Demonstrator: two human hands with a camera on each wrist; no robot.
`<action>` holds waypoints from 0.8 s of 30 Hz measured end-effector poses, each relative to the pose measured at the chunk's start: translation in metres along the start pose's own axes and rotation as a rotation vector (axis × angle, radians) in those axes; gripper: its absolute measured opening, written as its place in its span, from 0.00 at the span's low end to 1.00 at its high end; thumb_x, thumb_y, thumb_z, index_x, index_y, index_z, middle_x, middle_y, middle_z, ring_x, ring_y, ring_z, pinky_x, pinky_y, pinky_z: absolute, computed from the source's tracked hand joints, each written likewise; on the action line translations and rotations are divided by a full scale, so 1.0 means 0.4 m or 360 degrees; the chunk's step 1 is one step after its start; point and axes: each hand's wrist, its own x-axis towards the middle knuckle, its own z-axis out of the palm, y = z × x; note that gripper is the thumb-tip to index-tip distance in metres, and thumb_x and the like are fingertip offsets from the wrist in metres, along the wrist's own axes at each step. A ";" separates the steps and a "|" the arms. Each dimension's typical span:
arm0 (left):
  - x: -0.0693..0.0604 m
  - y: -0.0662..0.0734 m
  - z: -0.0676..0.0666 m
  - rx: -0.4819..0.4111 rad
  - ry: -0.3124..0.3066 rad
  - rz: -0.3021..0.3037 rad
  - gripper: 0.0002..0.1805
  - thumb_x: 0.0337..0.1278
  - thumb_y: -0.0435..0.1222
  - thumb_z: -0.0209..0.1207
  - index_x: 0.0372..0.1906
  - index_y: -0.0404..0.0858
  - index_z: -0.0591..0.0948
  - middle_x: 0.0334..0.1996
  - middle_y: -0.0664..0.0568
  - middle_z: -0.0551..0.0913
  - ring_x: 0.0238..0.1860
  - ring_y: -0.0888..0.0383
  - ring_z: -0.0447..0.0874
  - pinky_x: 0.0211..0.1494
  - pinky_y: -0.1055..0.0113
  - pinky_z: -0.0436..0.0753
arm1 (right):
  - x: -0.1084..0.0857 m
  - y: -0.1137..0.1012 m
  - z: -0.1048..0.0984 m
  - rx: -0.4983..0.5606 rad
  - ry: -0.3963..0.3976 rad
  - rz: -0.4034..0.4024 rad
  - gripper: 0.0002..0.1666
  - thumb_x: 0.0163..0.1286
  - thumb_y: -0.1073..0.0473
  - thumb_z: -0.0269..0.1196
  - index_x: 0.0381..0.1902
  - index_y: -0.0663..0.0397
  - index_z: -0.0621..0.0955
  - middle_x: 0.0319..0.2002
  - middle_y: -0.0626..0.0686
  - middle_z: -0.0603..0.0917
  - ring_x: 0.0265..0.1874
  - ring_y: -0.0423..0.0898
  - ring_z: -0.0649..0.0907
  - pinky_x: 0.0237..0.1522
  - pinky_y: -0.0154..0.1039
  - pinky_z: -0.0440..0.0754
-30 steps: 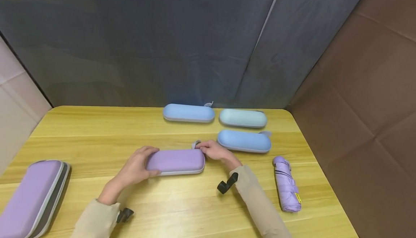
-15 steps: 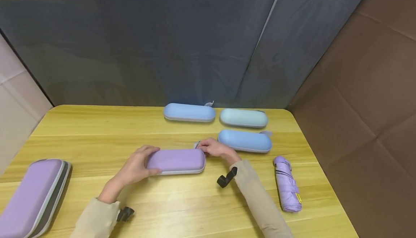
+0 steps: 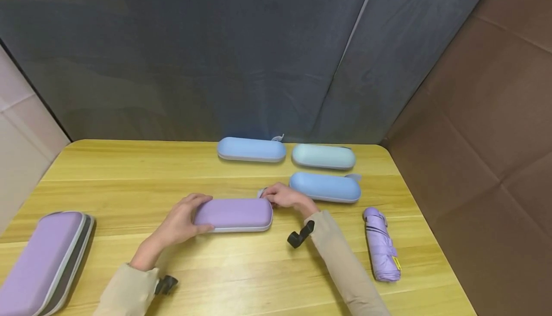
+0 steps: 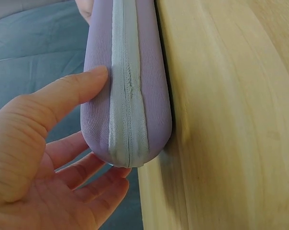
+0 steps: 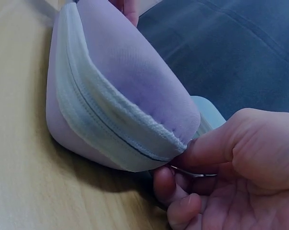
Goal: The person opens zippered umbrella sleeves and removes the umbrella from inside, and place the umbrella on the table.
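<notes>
A purple zip case [image 3: 235,213] with a pale zipper band lies lengthwise on the wooden table. My left hand [image 3: 181,217] grips its left end; the left wrist view shows the thumb on the side and fingers round the end [image 4: 63,139]. At the back right corner, my right hand [image 3: 282,197] pinches the zipper pull, mostly hidden by the fingers. A grey strap loop [image 3: 260,193] shows beside those fingertips. Close up in the right wrist view, thumb and fingers meet at the corner of the case [image 5: 135,62], and the zipper line there looks closed.
Two blue cases [image 3: 251,149] [image 3: 325,187] and a mint case [image 3: 323,156] lie behind. A folded purple umbrella [image 3: 381,245] is at the right, a larger purple case [image 3: 43,263] at the left. A dark cloth wall [image 3: 194,57] stands behind the table.
My right hand has shifted very slightly at the corner, and less of the strap loop shows than a second ago. My left hand and the purple case stay in place.
</notes>
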 end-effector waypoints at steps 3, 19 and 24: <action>0.001 -0.001 0.000 -0.0004 -0.0004 -0.0004 0.35 0.35 0.34 0.74 0.54 0.26 0.75 0.51 0.35 0.75 0.51 0.37 0.74 0.53 0.43 0.73 | -0.001 -0.001 -0.002 0.0008 0.0000 -0.0001 0.12 0.68 0.71 0.51 0.37 0.70 0.82 0.22 0.48 0.72 0.21 0.41 0.70 0.22 0.28 0.67; 0.007 -0.007 0.003 -0.0002 -0.0005 0.0031 0.35 0.33 0.34 0.75 0.53 0.27 0.75 0.50 0.37 0.76 0.50 0.39 0.75 0.52 0.45 0.74 | -0.025 0.013 0.010 -0.0491 0.0231 -0.0315 0.09 0.67 0.71 0.54 0.34 0.61 0.82 0.28 0.51 0.81 0.22 0.38 0.74 0.25 0.28 0.73; 0.009 -0.016 0.002 0.0026 -0.0006 0.0056 0.35 0.31 0.35 0.76 0.51 0.27 0.76 0.48 0.38 0.77 0.48 0.41 0.76 0.51 0.46 0.75 | -0.054 0.023 0.023 -0.0669 0.0396 -0.0417 0.06 0.67 0.69 0.55 0.30 0.59 0.78 0.25 0.50 0.79 0.21 0.37 0.72 0.24 0.28 0.71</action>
